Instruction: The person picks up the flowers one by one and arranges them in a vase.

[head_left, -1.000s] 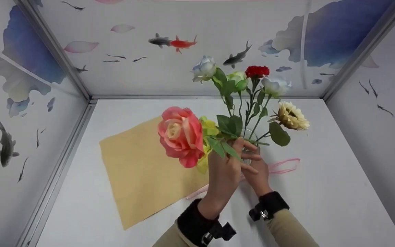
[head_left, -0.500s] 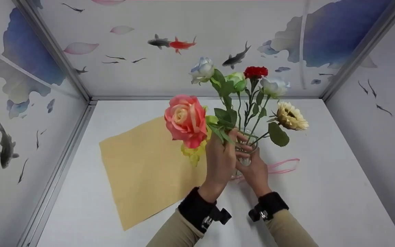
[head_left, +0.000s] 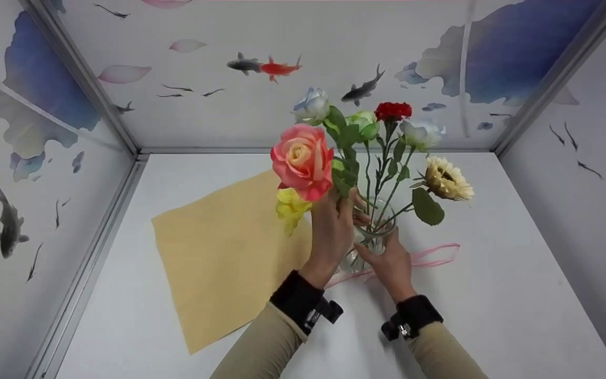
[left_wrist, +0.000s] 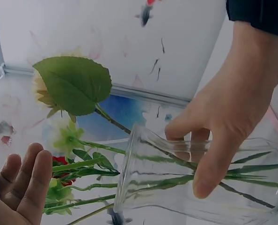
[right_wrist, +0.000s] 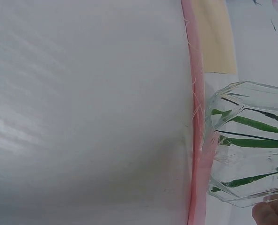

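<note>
My left hand (head_left: 330, 234) pinches the stem of a large pink rose (head_left: 303, 158) beside the vase; a yellow flower (head_left: 292, 206) hangs just below the bloom. The stem's free end points right, above the vase's rim. My right hand (head_left: 395, 263) grips the clear glass vase (right_wrist: 244, 150) around its body, thumb and fingers on either side in the left wrist view. Standing in the vase are a red carnation (head_left: 393, 111), pale blue-white roses (head_left: 311, 106), a greenish bloom (head_left: 362, 123) and a cream sunflower (head_left: 447, 179). My left fingertips are partly hidden behind the flowers.
Brown wrapping paper (head_left: 224, 263) lies flat on the white table, left of the vase. A pink ribbon (head_left: 440, 255) runs by the vase's base and loops out to the right. Printed panels surround the table on three sides.
The pink rose and yellow flower in my left hand have moved up, turning more upright, with the rose shifting right. The stem end has drawn left. My right hand stays on the vase.
</note>
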The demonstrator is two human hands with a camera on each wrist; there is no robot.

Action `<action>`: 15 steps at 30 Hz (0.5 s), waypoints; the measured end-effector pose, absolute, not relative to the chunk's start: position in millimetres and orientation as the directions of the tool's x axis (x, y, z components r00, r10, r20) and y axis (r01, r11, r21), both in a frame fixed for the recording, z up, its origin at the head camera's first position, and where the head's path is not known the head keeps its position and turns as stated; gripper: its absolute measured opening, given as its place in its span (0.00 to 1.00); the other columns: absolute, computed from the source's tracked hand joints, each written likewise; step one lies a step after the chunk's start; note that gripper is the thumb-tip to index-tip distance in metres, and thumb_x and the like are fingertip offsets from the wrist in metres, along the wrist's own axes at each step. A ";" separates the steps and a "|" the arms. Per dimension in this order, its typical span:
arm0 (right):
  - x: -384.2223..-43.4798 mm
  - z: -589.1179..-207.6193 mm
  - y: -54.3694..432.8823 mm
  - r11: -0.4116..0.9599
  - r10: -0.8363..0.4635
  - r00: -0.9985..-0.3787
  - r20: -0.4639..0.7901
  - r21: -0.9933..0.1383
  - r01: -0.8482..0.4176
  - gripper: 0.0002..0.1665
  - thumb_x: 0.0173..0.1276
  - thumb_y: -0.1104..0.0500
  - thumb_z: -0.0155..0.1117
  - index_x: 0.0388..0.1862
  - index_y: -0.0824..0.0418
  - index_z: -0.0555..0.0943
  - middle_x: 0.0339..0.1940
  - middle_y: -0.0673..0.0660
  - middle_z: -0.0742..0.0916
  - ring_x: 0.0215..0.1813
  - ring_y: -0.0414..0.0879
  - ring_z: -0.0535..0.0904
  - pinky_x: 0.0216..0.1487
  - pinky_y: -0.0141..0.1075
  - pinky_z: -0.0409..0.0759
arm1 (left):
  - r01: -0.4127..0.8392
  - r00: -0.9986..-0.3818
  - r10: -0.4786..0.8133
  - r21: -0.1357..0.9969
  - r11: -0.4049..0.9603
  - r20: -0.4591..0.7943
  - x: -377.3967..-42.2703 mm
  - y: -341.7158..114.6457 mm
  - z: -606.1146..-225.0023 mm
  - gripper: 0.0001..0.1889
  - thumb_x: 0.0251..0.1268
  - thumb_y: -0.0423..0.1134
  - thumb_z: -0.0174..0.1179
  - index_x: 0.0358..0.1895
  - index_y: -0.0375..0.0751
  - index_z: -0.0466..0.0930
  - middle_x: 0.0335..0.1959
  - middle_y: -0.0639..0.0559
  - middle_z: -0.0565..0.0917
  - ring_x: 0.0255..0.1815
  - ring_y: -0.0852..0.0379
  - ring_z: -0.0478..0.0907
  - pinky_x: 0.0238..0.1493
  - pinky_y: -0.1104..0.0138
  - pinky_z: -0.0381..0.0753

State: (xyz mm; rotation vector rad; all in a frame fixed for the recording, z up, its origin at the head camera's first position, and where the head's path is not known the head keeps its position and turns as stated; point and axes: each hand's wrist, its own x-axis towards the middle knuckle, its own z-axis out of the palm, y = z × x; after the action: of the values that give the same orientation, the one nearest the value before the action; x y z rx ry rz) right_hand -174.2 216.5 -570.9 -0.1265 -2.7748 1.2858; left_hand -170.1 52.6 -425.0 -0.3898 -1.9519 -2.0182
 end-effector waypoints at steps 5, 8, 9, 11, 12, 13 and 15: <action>-173.5 -571.4 216.5 0.642 0.113 -0.993 0.039 -0.766 0.043 0.61 0.60 0.35 0.75 0.77 0.67 0.57 0.67 0.74 0.78 0.65 0.69 0.77 0.64 0.58 0.75 | 0.346 -0.938 -0.018 0.938 -0.017 0.346 -178.7 51.1 -430.7 0.08 0.82 0.34 0.48 0.57 0.39 0.72 0.33 0.39 0.81 0.24 0.52 0.86 0.30 0.63 0.87; -173.3 -571.4 217.0 0.642 0.107 -0.994 0.023 -0.765 0.051 0.66 0.60 0.34 0.74 0.79 0.71 0.53 0.69 0.75 0.76 0.68 0.68 0.75 0.66 0.58 0.73 | 0.309 -0.951 -0.015 0.951 0.018 0.310 -182.5 50.8 -434.3 0.05 0.81 0.33 0.48 0.52 0.38 0.72 0.31 0.43 0.81 0.25 0.52 0.86 0.31 0.64 0.87; -173.2 -571.2 217.2 0.642 0.104 -0.994 0.017 -0.765 0.054 0.67 0.60 0.33 0.74 0.80 0.72 0.52 0.70 0.75 0.75 0.68 0.68 0.74 0.66 0.58 0.73 | 0.300 -0.954 -0.014 0.953 0.039 0.301 -183.5 50.8 -435.7 0.04 0.82 0.33 0.49 0.49 0.38 0.72 0.31 0.44 0.81 0.25 0.52 0.86 0.31 0.65 0.87; -173.3 -571.3 217.5 0.637 0.101 -0.995 0.003 -0.768 0.062 0.68 0.60 0.33 0.73 0.80 0.72 0.51 0.72 0.75 0.73 0.70 0.67 0.73 0.68 0.58 0.72 | 0.293 -0.955 -0.008 0.952 0.084 0.295 -185.3 50.8 -438.7 0.05 0.82 0.35 0.50 0.47 0.37 0.73 0.31 0.43 0.81 0.25 0.53 0.85 0.31 0.66 0.86; -173.3 -571.2 217.8 0.638 0.097 -0.995 -0.001 -0.767 0.063 0.68 0.61 0.32 0.72 0.80 0.72 0.51 0.72 0.74 0.73 0.71 0.67 0.72 0.68 0.58 0.72 | 0.294 -0.955 -0.005 0.950 0.109 0.296 -186.1 50.7 -440.1 0.06 0.82 0.36 0.51 0.46 0.37 0.73 0.32 0.42 0.82 0.25 0.54 0.85 0.31 0.67 0.86; -173.3 -571.4 218.0 0.639 0.096 -0.995 -0.006 -0.766 0.066 0.68 0.61 0.31 0.72 0.80 0.72 0.50 0.73 0.74 0.72 0.72 0.67 0.71 0.69 0.58 0.71 | 0.299 -0.954 0.000 0.945 0.137 0.301 -186.8 50.6 -441.7 0.07 0.82 0.37 0.51 0.46 0.37 0.73 0.32 0.42 0.82 0.25 0.56 0.85 0.31 0.67 0.86; -173.3 -571.3 218.0 0.638 0.095 -0.995 -0.007 -0.767 0.066 0.68 0.61 0.30 0.72 0.80 0.71 0.51 0.74 0.73 0.71 0.73 0.66 0.71 0.69 0.58 0.71 | 0.310 -0.949 0.009 0.932 0.186 0.314 -188.3 49.8 -444.6 0.08 0.82 0.39 0.51 0.45 0.38 0.73 0.31 0.43 0.82 0.23 0.58 0.83 0.29 0.69 0.85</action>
State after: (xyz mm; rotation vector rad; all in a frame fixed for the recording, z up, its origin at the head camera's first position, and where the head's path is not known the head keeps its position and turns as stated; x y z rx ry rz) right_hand -173.3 218.0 -571.3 -0.1386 -2.8130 1.3144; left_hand -188.3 49.8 -444.6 -0.3066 -2.2228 -1.8396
